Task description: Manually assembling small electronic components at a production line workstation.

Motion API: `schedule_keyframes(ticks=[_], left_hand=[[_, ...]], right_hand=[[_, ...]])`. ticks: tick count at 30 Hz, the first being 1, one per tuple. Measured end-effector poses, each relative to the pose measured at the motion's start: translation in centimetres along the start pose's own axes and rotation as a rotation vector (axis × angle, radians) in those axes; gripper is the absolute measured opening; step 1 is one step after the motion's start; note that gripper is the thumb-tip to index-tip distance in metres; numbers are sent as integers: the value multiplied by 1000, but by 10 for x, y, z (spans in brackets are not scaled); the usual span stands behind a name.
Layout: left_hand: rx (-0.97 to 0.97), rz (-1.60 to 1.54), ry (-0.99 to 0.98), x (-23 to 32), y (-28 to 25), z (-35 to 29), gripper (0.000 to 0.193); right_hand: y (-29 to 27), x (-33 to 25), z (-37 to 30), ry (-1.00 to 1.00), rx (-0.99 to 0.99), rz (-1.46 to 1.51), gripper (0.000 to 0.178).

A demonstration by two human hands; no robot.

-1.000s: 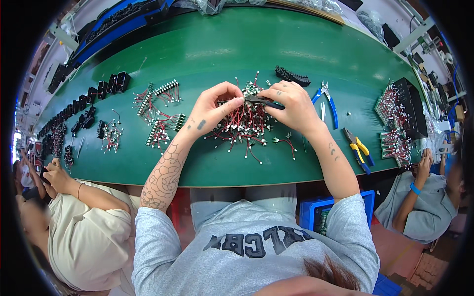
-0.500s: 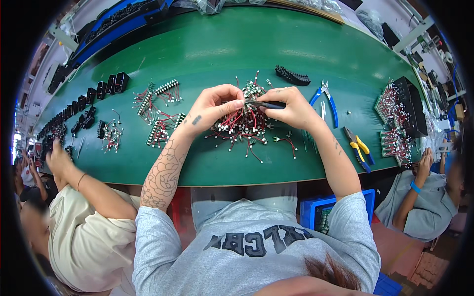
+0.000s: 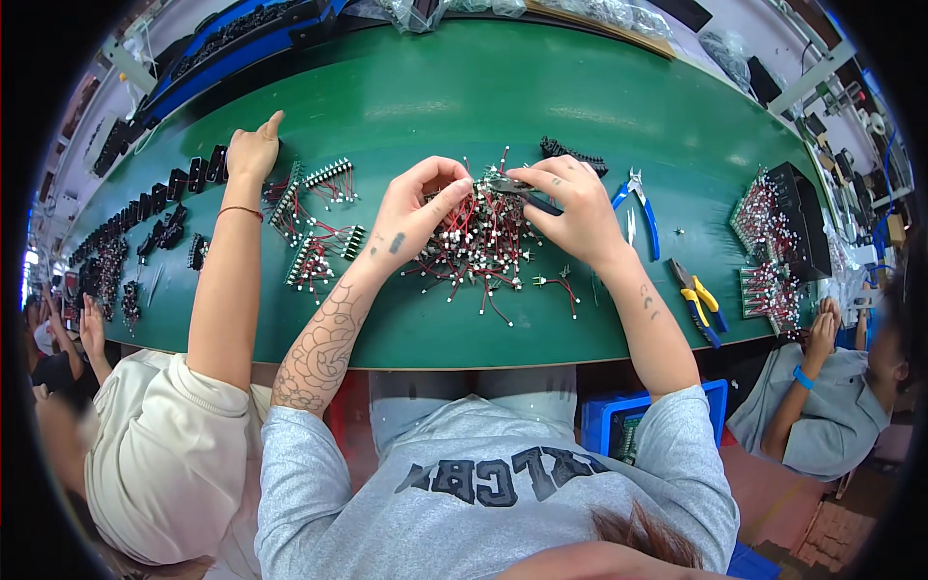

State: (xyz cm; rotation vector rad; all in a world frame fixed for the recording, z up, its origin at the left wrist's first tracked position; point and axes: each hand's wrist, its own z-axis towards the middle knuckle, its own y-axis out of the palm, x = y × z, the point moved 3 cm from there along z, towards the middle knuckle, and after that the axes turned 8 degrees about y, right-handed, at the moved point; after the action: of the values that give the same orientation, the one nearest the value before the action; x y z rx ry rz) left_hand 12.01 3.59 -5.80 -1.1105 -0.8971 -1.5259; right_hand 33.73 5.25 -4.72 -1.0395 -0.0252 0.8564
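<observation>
Over a heap of small circuit boards with red wires and white plugs (image 3: 474, 246), my left hand (image 3: 418, 211) has thumb and forefinger closed in a pinch. What lies between those fingertips is too small or hidden to make out. My right hand (image 3: 575, 211) is closed around dark-handled pliers (image 3: 512, 187), whose metal jaws point left toward my left fingertips, above the top of the heap. A few loose wired pieces (image 3: 561, 282) lie on the green table (image 3: 435, 333) to the right of the heap.
Blue-handled cutters (image 3: 652, 227), tweezers (image 3: 631, 228) and yellow-and-blue pliers (image 3: 698, 302) lie at right. A black ridged strip (image 3: 580, 155) sits behind my right hand. Wired board strips (image 3: 314, 256) lie at left. A co-worker's arm (image 3: 227, 266) reaches over the table toward black housings (image 3: 177, 184).
The pliers in my right hand have tilted and shifted slightly right, away from my left fingertips. At left, the co-worker's arm has swung forward across the table.
</observation>
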Motion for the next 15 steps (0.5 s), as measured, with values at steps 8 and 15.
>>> schedule_keyframes(ticks=[8, 15], left_hand=[[-56, 104, 71, 0, 0, 0, 9], [-74, 165, 120, 1, -1, 0, 9]], right_hand=[[5, 1, -2, 37, -72, 68, 40], [5, 1, -1, 35, -95, 93, 40]])
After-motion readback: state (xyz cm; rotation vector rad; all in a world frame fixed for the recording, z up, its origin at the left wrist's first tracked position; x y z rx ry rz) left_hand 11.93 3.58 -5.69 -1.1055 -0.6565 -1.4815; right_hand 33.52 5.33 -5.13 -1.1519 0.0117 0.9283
